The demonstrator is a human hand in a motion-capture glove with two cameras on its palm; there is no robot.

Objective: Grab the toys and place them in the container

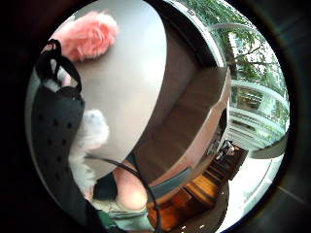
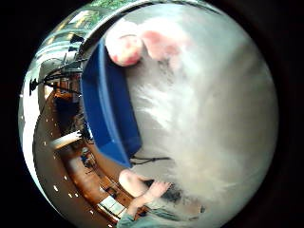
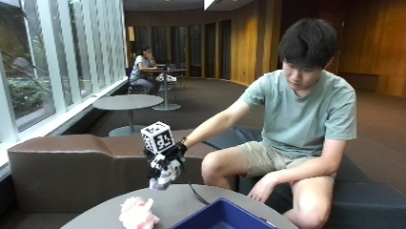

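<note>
Blue and hard-walled, the container (image 3: 218, 217) sits at the near edge of the round grey worktop (image 3: 171, 202); beside it, apart, a fluffy pink plush toy (image 3: 136, 213) lies on the smooth surface; above both, the gloved right hand (image 3: 166, 162) hangs in the air, its fingers curled round a shaggy white plush toy (image 3: 162, 177), whose long soft fur fills the thumb-side palm view; the bare hand rests on the person's knee.
</note>
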